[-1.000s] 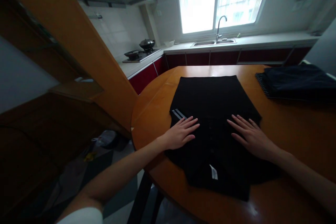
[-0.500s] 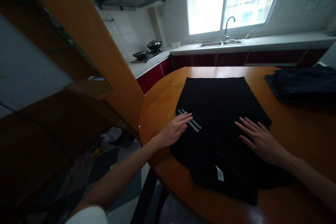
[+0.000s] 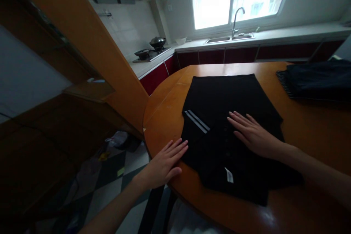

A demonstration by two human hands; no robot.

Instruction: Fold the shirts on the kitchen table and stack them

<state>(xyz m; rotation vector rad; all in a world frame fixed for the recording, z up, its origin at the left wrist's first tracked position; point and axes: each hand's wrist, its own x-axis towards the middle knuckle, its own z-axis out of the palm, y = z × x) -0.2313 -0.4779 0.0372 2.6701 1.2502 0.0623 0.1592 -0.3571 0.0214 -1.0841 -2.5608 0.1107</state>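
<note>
A black shirt (image 3: 222, 97) lies spread on the wooden table (image 3: 164, 106), its collar toward me. Two pale stripes (image 3: 197, 121) mark the sleeve folded in on its left side, and a white label (image 3: 229, 175) shows inside the collar. My left hand (image 3: 167, 162) is open, fingers outstretched, its fingertips at the shirt's left edge and the palm by the table rim. Flat over the middle of the shirt rests my right hand (image 3: 252, 133), open with fingers extended. Neither hand grips anything.
Folded dark clothes (image 3: 320, 80) are stacked at the table's right side. Behind the table run a counter with a sink (image 3: 230, 39) and a stove (image 3: 150, 55) holding pans. A wooden partition (image 3: 109, 58) stands at left. A bag (image 3: 119, 139) lies on the tiled floor.
My left hand has moved off the striped sleeve, down and left to the shirt's edge. My right hand has slid left toward the shirt's middle. The view has shifted slightly.
</note>
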